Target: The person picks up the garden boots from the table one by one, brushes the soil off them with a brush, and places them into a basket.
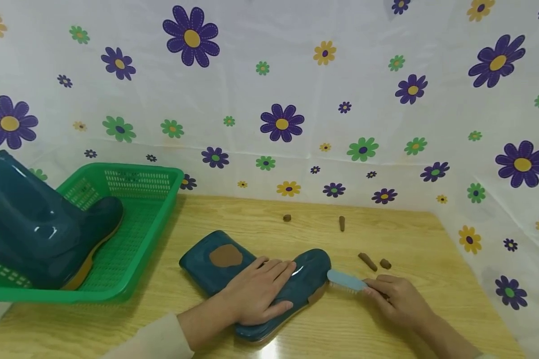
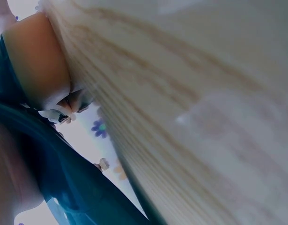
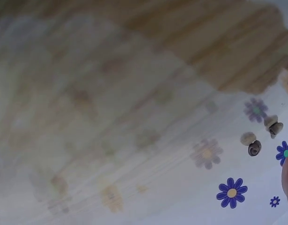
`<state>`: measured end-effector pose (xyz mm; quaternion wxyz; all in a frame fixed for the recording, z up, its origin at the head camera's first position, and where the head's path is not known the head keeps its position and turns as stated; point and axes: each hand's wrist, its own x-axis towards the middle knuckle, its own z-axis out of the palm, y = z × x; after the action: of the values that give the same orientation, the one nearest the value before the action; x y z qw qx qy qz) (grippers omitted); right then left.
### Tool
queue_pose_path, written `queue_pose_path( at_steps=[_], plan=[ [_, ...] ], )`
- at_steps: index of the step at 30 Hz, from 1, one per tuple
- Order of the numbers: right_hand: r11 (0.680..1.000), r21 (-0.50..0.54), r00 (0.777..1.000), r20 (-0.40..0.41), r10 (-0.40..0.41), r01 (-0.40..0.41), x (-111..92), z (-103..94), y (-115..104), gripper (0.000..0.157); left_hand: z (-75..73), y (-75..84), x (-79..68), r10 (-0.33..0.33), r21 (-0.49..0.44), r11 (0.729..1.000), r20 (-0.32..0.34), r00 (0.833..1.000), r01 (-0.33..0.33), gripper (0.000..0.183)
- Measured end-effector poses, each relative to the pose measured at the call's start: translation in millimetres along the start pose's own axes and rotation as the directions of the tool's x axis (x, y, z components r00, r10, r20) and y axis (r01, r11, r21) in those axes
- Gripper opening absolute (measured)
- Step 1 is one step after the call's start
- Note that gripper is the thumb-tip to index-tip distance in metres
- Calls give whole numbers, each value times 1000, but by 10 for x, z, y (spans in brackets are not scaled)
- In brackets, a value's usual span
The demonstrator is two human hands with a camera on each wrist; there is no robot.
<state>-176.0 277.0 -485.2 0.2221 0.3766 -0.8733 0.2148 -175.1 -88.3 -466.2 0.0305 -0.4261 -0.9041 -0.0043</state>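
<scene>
- The green basket (image 1: pixel 152 237) stands on the wooden table (image 1: pixel 350 331), and a tilted boot (image 1: pixel 40 234) is inside it, with its shaft rising above the rim
- The lying boot (image 1: pixel 312 264), dark teal, is on its side on the table, to the right of the basket and apart from it; the shaft is nearer to the basket, the toe farther
- It carries brown patches (image 1: pixel 226 255), one on the shaft and one near the toe
- The left hand (image 1: pixel 262 289), right of the basket, rests palm down on the lying boot; its fingers are extended, the thumb is spread, and they do not close around it
- The right hand (image 1: pixel 397 301), farther right of the basket, has its fingers bent around the handle of a light blue brush (image 1: pixel 347 281)
- The brush head points toward the basket, bristles down, at the boot's toe; whether they touch, I cannot tell
- Four brown pieces (image 1: pixel 367 261) lie well to the right of the basket
- Behind the basket hangs a flowered white cloth (image 1: pixel 238 89)
</scene>
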Motion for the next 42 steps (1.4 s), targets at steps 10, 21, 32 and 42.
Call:
queue_pose_path(
  at_steps=[10,21,32,42],
  plan=[
    [995,-54,996,7,85,-85,-13,2,-9,12,27,1,6,-1,-11,1000,-13,1000,1,74],
    [999,43,1000,8,25,-25,-18,4,1,13,24,-3,-14,-1,-10,1000,-12,1000,1,73],
    [999,-10,999,-2,-47,47,-26,28,-32,12,34,5,0,2,-13,1000,3,1000,-1,74],
    [997,76,999,-29,29,-27,-34,-7,-56,15,48,3,-3,1,-7,1000,-21,1000,-1,74]
  ],
)
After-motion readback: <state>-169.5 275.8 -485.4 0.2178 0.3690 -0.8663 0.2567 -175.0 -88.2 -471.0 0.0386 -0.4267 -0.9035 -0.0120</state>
